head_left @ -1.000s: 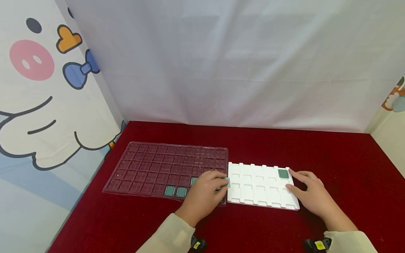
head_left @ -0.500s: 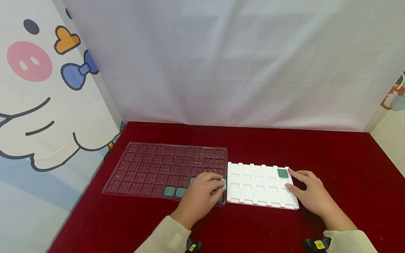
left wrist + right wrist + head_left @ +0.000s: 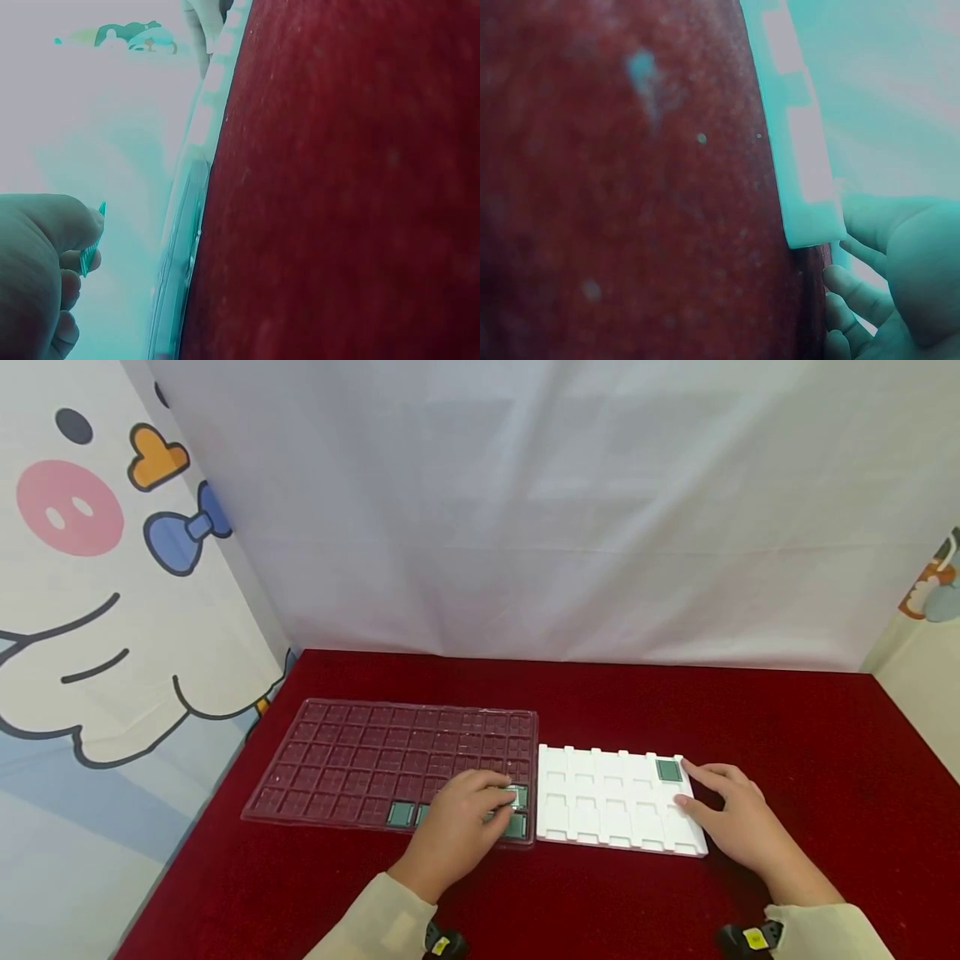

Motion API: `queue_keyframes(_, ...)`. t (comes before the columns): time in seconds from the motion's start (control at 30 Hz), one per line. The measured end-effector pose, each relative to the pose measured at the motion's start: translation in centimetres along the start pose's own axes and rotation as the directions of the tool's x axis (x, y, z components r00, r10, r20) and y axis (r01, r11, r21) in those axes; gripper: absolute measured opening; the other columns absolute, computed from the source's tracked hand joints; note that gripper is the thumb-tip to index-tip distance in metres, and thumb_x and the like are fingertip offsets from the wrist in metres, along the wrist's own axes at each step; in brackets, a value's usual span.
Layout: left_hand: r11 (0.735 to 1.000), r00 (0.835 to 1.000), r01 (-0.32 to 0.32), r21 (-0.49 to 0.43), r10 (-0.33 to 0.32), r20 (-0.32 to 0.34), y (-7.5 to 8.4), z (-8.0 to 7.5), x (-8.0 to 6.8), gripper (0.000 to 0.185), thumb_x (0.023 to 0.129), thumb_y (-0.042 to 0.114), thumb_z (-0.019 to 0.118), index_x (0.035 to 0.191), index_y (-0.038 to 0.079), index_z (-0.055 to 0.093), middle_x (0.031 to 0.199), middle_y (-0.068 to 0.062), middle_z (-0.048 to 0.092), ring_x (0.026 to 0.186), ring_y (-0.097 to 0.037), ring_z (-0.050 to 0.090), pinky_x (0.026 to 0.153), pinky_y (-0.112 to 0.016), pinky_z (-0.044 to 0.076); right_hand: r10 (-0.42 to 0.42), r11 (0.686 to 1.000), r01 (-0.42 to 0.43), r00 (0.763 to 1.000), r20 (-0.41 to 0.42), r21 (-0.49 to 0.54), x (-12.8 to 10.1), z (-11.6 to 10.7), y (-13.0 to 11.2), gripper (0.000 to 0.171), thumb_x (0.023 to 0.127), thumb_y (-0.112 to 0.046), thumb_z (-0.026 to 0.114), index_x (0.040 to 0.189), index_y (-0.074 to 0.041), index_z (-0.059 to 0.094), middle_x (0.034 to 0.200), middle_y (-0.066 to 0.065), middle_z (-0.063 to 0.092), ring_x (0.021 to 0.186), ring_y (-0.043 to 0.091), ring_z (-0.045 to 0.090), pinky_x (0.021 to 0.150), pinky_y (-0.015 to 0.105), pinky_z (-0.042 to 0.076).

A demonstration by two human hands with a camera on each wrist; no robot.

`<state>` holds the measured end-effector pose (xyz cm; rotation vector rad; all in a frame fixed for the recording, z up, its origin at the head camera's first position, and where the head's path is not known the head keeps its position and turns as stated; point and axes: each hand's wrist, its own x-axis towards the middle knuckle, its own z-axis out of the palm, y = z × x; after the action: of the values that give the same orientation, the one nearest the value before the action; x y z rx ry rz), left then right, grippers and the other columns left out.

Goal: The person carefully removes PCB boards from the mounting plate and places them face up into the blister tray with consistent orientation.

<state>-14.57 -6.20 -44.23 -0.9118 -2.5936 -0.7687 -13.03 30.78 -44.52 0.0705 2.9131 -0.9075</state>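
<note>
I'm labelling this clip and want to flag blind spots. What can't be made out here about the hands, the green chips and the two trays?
- Head view: the left hand covers part of the clear tray, hiding how many green chips lie beneath.
- Left wrist view: washed out; only an edge of the pinched chip shows.
- Right wrist view: the white tray is cut off, and the right hand is only partly seen.
- The chip in the white tray is too small for markings.
</note>
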Motion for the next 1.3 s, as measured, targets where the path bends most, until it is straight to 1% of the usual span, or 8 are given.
queue_keyframes(0.33,0.999,0.998,0.041,0.005,-0.041,0.047,-0.8,-0.4,-0.4,0.018,0.093,0.015,0.078,0.110,0.013,0.081,0.119,0.001,0.071,0.112,-0.018,0.065,0.099,-0.037,0.055,-0.007,1.000,0.007,1.000,-0.005,-0.001,0.1,0.2,0.3,0.068,0.099,-0.029,0.070,0.155,-0.001,0.043,0.147,0.032,0.039,0.131,0.055,0.034,0.100,0.074,0.038)
queue_keyframes(0.5,0.999,0.998,0.046,0.011,-0.046,0.039,-1.1,-0.4,-0.7,0.017,0.093,0.015,0.079,0.110,0.013,0.081,0.119,0.001,0.071,0.113,-0.017,0.065,0.105,-0.039,0.051,-0.007,1.000,0.007,1.000,-0.002,0.001,0.1,0.1,0.3,0.068,0.099,-0.030,0.069,0.155,-0.002,0.042,0.148,0.032,0.039,0.131,0.055,0.033,0.099,0.074,0.038)
queue_keyframes(0.6,0.998,0.998,0.049,0.026,-0.050,0.033,-1.3,-0.5,-0.7,0.017,0.093,0.015,0.079,0.109,0.014,0.081,0.119,0.002,0.071,0.113,-0.017,0.065,0.107,-0.040,0.050,-0.006,1.000,0.006,1.000,-0.001,0.001,0.2,0.1,0.3,0.068,0.099,-0.029,0.069,0.155,-0.002,0.042,0.148,0.032,0.038,0.132,0.055,0.033,0.099,0.074,0.038)
queue_keyframes(0.73,0.998,0.998,0.052,0.033,-0.053,0.030,-1.6,-0.7,-0.8,0.017,0.092,0.015,0.079,0.109,0.013,0.081,0.120,0.001,0.071,0.113,-0.019,0.064,0.099,-0.037,0.055,-0.005,1.000,0.005,1.000,-0.003,-0.001,0.2,0.1,0.3,0.068,0.099,-0.030,0.069,0.155,-0.002,0.043,0.148,0.032,0.039,0.131,0.055,0.033,0.099,0.074,0.039)
queue_keyframes(0.83,0.998,0.998,0.050,0.030,-0.051,0.026,-1.9,-0.9,-1.0,0.017,0.091,0.014,0.080,0.109,0.012,0.081,0.120,0.000,0.071,0.113,-0.020,0.064,0.096,-0.038,0.056,-0.005,1.000,0.005,1.000,-0.003,-0.003,0.2,0.1,0.2,0.068,0.099,-0.030,0.069,0.155,-0.002,0.043,0.147,0.032,0.039,0.131,0.055,0.034,0.098,0.074,0.039)
queue_keyframes(1.03,0.999,0.999,0.040,0.035,-0.041,0.015,-2.6,-1.3,-1.2,0.018,0.090,0.011,0.081,0.107,0.008,0.081,0.117,-0.004,0.071,0.110,-0.022,0.065,0.094,-0.039,0.057,-0.011,1.000,0.011,1.000,-0.004,-0.001,0.1,0.0,0.1,0.067,0.099,-0.028,0.069,0.155,-0.001,0.043,0.147,0.032,0.039,0.131,0.055,0.034,0.099,0.074,0.039)
queue_keyframes(1.3,0.997,0.998,0.054,0.053,-0.055,0.020,-3.6,-1.9,-1.5,0.018,0.090,0.012,0.082,0.107,0.009,0.081,0.118,-0.003,0.072,0.110,-0.022,0.066,0.094,-0.037,0.057,-0.016,1.000,0.016,1.000,-0.007,-0.002,0.0,0.1,0.1,0.067,0.099,-0.029,0.069,0.155,-0.001,0.044,0.146,0.031,0.040,0.130,0.055,0.035,0.098,0.073,0.040)
